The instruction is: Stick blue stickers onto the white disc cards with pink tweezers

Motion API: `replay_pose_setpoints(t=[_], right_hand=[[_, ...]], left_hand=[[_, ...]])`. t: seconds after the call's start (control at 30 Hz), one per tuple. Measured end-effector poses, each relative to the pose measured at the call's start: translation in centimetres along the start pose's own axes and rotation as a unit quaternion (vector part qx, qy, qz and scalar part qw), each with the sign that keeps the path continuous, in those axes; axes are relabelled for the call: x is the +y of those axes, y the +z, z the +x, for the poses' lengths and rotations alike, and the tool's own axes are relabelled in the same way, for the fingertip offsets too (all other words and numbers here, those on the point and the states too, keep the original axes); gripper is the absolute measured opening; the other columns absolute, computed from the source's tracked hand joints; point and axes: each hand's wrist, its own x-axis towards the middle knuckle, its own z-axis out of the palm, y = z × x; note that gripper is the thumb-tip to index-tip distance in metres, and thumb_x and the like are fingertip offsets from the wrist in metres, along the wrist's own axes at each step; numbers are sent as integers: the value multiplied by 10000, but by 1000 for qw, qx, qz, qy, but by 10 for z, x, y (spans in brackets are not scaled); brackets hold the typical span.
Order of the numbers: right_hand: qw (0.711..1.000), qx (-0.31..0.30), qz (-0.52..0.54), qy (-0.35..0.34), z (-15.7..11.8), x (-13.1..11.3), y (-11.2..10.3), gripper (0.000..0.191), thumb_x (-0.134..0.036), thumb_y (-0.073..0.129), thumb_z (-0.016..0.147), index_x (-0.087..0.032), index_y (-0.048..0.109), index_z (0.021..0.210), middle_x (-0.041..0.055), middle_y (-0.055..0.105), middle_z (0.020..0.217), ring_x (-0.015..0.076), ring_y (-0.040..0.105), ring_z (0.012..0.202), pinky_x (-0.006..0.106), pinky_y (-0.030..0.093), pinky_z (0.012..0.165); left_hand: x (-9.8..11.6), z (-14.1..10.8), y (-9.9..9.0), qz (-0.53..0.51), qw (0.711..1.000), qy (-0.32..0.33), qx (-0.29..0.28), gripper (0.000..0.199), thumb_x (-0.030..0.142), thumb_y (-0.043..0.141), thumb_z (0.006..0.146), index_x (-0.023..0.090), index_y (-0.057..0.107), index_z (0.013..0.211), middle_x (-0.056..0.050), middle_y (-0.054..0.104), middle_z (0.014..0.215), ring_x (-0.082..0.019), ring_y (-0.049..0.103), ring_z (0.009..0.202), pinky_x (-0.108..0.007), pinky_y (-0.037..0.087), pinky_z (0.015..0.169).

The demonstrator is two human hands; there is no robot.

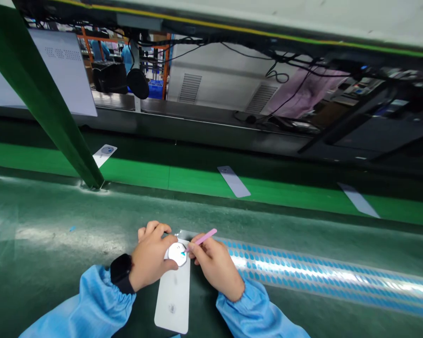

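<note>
A long white panel (174,293) with rounded corners lies on the green bench in front of me. Near its far end sits a round white disc (176,256) with a small blue piece on it. My left hand (148,257) grips the panel around the disc, thumb at the near side and forefinger at the far side, the other fingers curled. Pinched in my right hand (216,265) is a pair of pink tweezers (207,235), whose tip meets the blue piece. Whether the tip is closed on that piece is too small to tell.
A clear sheet with rows of blue dots (303,272) stretches off to the right. Beyond the bench edge, a green conveyor belt (144,166) carries more white panels (233,181). A green post (56,108) rises at left; a shelf with cables hangs overhead.
</note>
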Motion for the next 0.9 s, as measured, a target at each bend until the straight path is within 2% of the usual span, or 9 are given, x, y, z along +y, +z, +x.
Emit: replay_pose_setpoints(t=[0.1,0.2,0.33,0.5,0.63,0.7,0.8,0.9], right_hand=[[994,8,-62,-87,-2,0,-2,192,-327,471,868,-218,561,738,26,653,707,165,623,630,264,484,574],[981,14,-113,-158,-3,0,-3,182,-286,461,890,-214,566,761,17,658,720,157,627,652,258,484,614],[969,12,-151,-196,-3,1,-2,173,-258,461,904,-204,582,792,17,669,735,150,634,663,254,488,635],[967,26,-153,-203,-4,-3,-12,130,-245,497,890,-203,588,808,12,669,730,139,622,627,241,480,592],[946,90,-145,-277,-14,-10,-22,106,-199,485,880,-202,548,795,29,625,749,150,610,700,256,485,642],[938,79,-148,-304,-21,-11,-20,152,-122,424,858,-200,545,810,43,598,788,156,599,754,261,491,676],[940,6,-208,-270,-28,-7,-9,312,-31,367,777,-202,596,901,54,589,859,159,598,774,266,499,690],[930,-46,-309,-195,-31,-2,3,323,-57,404,787,-210,636,953,52,597,893,174,618,762,285,502,689]], left_hand=[[3,-3,2,4,1000,28,-1,213,255,746,723,307,670,915,-13,541,1152,-267,394,1113,-400,294,833],[5,-6,4,14,998,57,-8,137,231,703,779,336,686,865,7,548,1143,-249,387,1107,-394,275,823],[8,-7,4,31,997,70,-18,105,259,670,820,354,680,864,17,567,1104,-238,391,1086,-400,257,800],[10,-7,2,50,997,54,-26,133,275,672,818,361,664,919,17,569,1127,-245,390,1106,-416,247,798],[10,-7,3,43,998,44,-30,122,267,675,811,355,676,896,18,573,1119,-240,399,1100,-414,247,800],[9,-6,5,33,998,41,-24,97,262,672,812,343,684,864,15,576,1110,-237,405,1090,-411,247,801],[7,-5,9,14,999,39,-12,66,263,692,792,327,688,806,23,582,1090,-228,417,1068,-404,248,802],[5,-3,12,-8,999,41,-3,77,240,712,769,312,686,762,38,592,1052,-211,429,1047,-392,246,802]])
